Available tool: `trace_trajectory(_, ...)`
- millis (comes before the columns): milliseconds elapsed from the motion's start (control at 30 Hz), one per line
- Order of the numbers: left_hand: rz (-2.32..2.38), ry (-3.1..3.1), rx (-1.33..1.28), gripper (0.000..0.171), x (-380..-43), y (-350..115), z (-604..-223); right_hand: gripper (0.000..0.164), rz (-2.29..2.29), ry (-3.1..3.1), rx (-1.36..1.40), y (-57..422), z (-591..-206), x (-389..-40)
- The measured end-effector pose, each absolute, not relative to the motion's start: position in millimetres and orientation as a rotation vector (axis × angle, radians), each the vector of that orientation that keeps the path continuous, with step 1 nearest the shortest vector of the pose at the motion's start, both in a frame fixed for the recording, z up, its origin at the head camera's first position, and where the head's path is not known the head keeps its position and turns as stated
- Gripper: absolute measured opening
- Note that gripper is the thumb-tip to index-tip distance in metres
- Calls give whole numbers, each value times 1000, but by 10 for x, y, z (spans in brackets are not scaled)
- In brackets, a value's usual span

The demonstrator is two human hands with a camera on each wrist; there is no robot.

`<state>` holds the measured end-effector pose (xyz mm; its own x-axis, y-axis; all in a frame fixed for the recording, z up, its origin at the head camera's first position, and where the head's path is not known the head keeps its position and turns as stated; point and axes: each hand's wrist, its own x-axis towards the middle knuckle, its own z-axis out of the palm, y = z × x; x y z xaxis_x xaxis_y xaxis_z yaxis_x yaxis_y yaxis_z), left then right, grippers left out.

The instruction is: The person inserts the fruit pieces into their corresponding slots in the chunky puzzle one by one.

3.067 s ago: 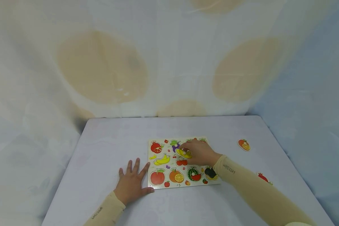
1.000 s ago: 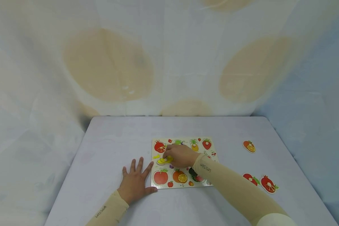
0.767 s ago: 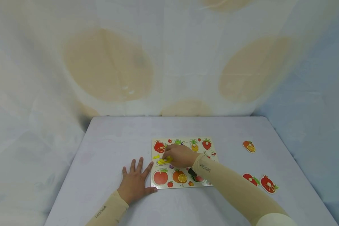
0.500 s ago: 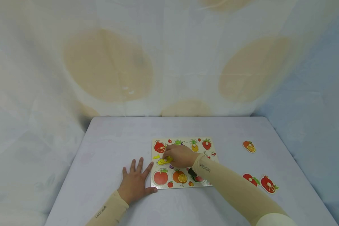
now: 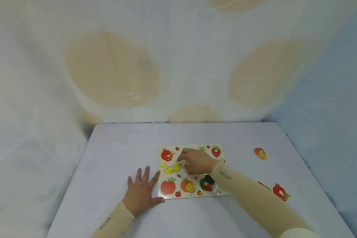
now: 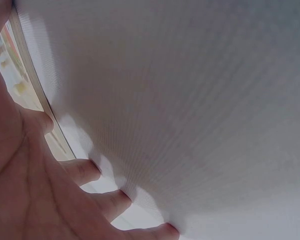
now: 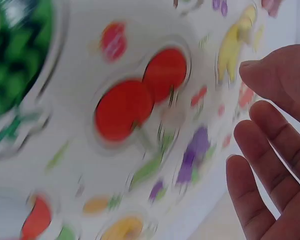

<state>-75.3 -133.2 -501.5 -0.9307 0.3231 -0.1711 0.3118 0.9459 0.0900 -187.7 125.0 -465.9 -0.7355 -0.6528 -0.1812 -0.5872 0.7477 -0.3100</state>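
Note:
A fruit knob puzzle board (image 5: 182,194) lies on the table, with a yellow banana piece (image 5: 173,168) on the banana picture at its left. My right hand (image 5: 197,161) hovers just right of that piece, holding nothing. In the right wrist view, the right hand's fingers (image 7: 255,150) are apart from the banana piece (image 7: 231,50), and the cherries (image 7: 124,110) and grapes (image 7: 194,155) lie below. My left hand (image 5: 139,195) rests with spread fingers on the table, thumb and index finger at the board's left edge. The left wrist view shows those fingers (image 6: 109,202) beside the board's side.
Right of the board, an orange piece (image 5: 260,153) and a pomegranate piece (image 5: 280,191) lie loose on the white table (image 5: 122,142). My right sleeve (image 5: 256,205) partly hides another red piece (image 5: 266,186). A patterned cloth (image 5: 193,82) hangs behind the table.
My right hand carried the banana piece left across the board and set it on the banana picture. It has since let go and shifted right. The left hand has stayed in place.

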Motion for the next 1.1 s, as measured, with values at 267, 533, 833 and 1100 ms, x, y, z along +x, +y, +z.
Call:
trace_trajectory(267,94,2909,464,103,-765,-1362,-5041,33,-374,2709,-861,1702,-4584,-1768)
trace_trajectory(533,99,2913,479,103,-762,-1368,-5027,33,-363,2763,-678,2239,-4572,-1560)
trace_trajectory(833,94,2911,488,104,-795,-1385,-5053,35,-440,2828,-559,2793,-4540,-1395)
trace_trajectory(1100,87,2916,475,104,-791,-1448,-5046,34,-423,2849,-464,3059,-4614,-1359)
